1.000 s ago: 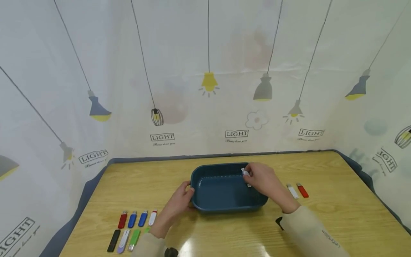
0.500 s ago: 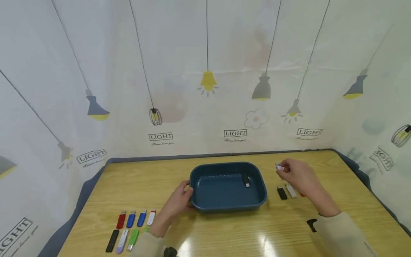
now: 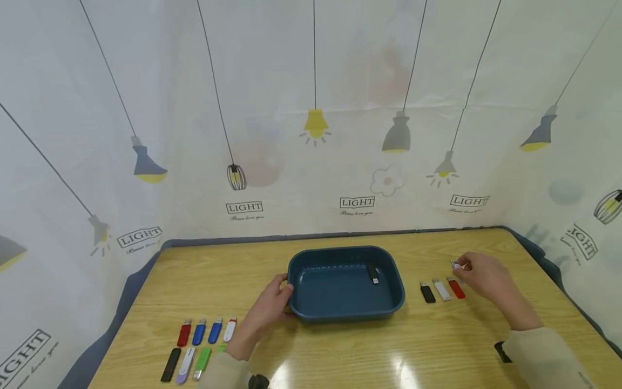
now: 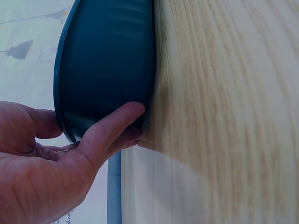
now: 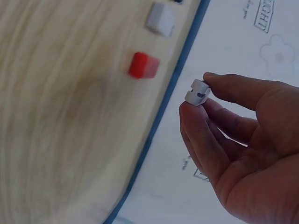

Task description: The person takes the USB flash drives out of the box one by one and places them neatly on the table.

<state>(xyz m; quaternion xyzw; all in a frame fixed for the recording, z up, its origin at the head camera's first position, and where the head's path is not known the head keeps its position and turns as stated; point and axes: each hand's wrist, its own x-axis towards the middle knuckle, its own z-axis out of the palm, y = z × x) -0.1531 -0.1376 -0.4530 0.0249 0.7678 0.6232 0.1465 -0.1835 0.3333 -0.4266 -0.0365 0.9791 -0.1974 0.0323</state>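
Note:
My left hand [image 3: 269,303] holds the left end of a dark blue rectangular basin [image 3: 340,316]. In the left wrist view, its thumb is at the rim and its fingers lie along the outer wall. A black USB stick [image 3: 372,273] lies inside the basin near its right end. Above the table on the right, my right hand [image 3: 488,278] pinches a white USB stick [image 5: 198,92] between thumb and fingertips. Close to that hand, a black USB stick [image 3: 427,293], a white one [image 3: 442,290] and a red one [image 3: 456,288] lie in a row.
At the front left, several USB sticks lie in two rows, including a dark red one [image 3: 184,333], a blue one [image 3: 198,333], a black one [image 3: 170,365] and a green one [image 3: 202,363]. A printed curtain [image 3: 291,178] stands behind the wooden table [image 3: 340,356].
My right hand has moved right with the white USB stick, from over the basin to beyond the row of three. The left hand and basin have stayed put.

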